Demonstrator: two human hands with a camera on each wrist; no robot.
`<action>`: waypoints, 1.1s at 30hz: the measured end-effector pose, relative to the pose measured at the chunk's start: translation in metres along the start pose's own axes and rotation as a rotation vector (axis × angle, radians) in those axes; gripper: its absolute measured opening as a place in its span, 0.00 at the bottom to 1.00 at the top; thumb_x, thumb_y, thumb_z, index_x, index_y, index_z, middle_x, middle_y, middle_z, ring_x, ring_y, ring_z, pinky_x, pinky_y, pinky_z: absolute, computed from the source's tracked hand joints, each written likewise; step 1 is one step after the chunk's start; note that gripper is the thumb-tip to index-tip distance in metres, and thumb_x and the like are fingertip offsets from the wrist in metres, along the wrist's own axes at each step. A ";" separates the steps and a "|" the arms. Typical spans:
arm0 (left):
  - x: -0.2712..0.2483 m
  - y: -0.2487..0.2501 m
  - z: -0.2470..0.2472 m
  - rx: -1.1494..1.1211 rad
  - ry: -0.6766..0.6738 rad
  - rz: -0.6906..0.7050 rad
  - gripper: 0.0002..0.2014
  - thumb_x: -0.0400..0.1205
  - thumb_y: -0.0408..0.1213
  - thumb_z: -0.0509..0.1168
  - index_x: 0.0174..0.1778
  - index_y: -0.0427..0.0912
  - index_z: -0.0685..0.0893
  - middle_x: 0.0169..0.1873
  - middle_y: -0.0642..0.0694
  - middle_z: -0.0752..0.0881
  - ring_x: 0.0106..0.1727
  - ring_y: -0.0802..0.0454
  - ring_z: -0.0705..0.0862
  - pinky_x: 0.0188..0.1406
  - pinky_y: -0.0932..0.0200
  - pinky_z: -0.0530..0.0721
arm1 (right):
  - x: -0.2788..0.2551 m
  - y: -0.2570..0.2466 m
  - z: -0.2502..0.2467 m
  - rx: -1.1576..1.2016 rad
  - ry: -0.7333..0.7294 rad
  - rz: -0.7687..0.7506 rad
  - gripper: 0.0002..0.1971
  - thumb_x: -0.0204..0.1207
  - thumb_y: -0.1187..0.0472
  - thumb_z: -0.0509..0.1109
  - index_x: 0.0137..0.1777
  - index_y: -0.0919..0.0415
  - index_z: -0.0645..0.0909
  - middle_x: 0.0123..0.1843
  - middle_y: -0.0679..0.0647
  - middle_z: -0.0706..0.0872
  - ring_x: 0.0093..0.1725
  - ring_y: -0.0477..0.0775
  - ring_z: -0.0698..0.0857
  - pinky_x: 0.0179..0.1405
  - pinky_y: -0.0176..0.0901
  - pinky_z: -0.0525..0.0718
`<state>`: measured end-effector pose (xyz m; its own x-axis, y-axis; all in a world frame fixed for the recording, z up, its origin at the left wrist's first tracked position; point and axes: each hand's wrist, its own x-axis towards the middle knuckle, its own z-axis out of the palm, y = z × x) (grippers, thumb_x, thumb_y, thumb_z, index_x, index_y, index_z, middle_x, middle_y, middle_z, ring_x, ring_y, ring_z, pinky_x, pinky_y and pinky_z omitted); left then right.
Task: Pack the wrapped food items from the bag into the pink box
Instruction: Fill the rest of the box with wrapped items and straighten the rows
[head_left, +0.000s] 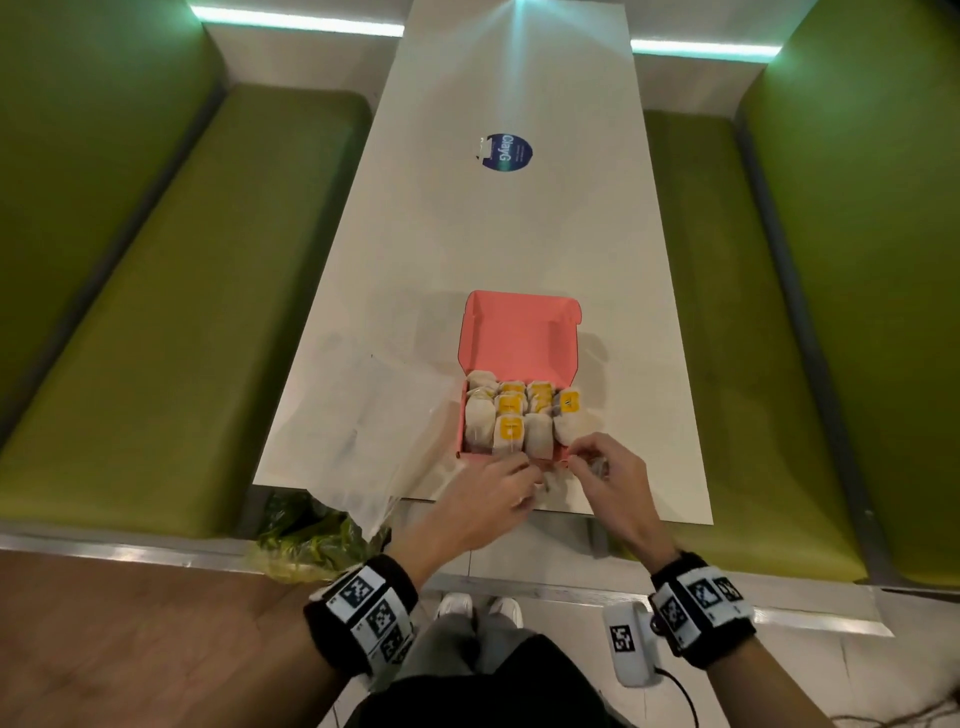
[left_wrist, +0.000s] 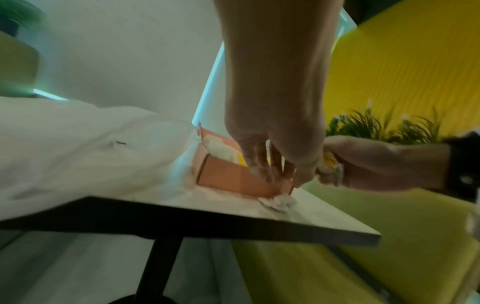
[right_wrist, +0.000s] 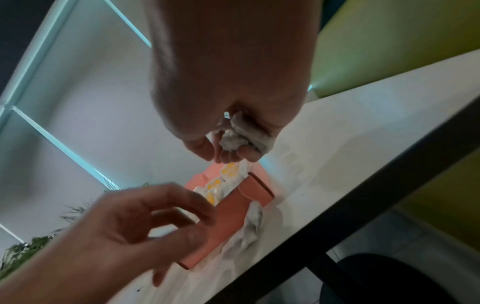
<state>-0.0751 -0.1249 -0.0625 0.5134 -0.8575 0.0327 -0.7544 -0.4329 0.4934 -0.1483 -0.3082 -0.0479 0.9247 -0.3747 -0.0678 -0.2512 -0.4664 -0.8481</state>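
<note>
Booth seating, green padded benches (head_left: 171, 332) either side of a long white desk (head_left: 498, 249); a round blue sticker (head_left: 506, 151) sits further up the desk.

Pink box (head_left: 519, 332) stands near the desk's near edge, lid tipped open and away from the person. The tray is packed close with wrapped food items (head_left: 511, 418) in pale paper, several showing yellow labels, in roughly four rows. No obvious free slot from the head view, though the near right corner is partly hidden by the fingers.

One more wrapped item (right_wrist: 242, 135) is in the right hand (head_left: 608, 480), fingers curled round it, held just above the box's near right corner. Another crumpled wrapped piece (right_wrist: 253, 222) lies on the desk touching the outside of the box's front wall. The left hand (head_left: 483, 506) is at the front wall, fingers bent loosely; the left wrist view is blurred, and I cannot tell whether it pinches the piece on the desk or only steadies the box.

The bag (head_left: 363, 421), thin and whitish, lies flat just left of the box, overhanging the desk's edge. It looks slack; contents cannot be made out.

Judgement: packing is nearly done. Left to do, as far as can be seen: seat the held item, then the one outside the wall. Fit looks tight.
</note>
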 end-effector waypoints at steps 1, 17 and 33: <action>0.001 0.002 0.008 0.025 -0.047 -0.016 0.12 0.83 0.41 0.64 0.59 0.42 0.83 0.59 0.46 0.84 0.56 0.45 0.84 0.49 0.48 0.86 | 0.001 0.000 0.002 0.012 0.006 0.002 0.06 0.78 0.68 0.72 0.45 0.56 0.85 0.43 0.44 0.88 0.45 0.41 0.84 0.44 0.26 0.77; 0.013 0.014 -0.012 -0.015 0.267 -0.071 0.13 0.85 0.44 0.55 0.57 0.46 0.82 0.51 0.50 0.85 0.54 0.50 0.80 0.42 0.53 0.84 | 0.002 -0.016 -0.011 -0.016 -0.192 -0.132 0.11 0.76 0.58 0.77 0.57 0.54 0.86 0.53 0.47 0.83 0.50 0.43 0.83 0.48 0.27 0.78; 0.031 0.048 -0.092 -0.895 0.682 -0.242 0.06 0.82 0.26 0.69 0.50 0.41 0.82 0.42 0.51 0.88 0.44 0.51 0.88 0.47 0.51 0.88 | 0.014 -0.092 -0.020 0.431 -0.011 -0.112 0.04 0.80 0.60 0.73 0.48 0.58 0.89 0.39 0.49 0.90 0.36 0.45 0.81 0.37 0.43 0.78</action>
<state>-0.0578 -0.1469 0.0421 0.9258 -0.3317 0.1812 -0.1848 0.0209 0.9825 -0.1179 -0.2867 0.0394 0.9430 -0.3310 0.0338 -0.0089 -0.1266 -0.9919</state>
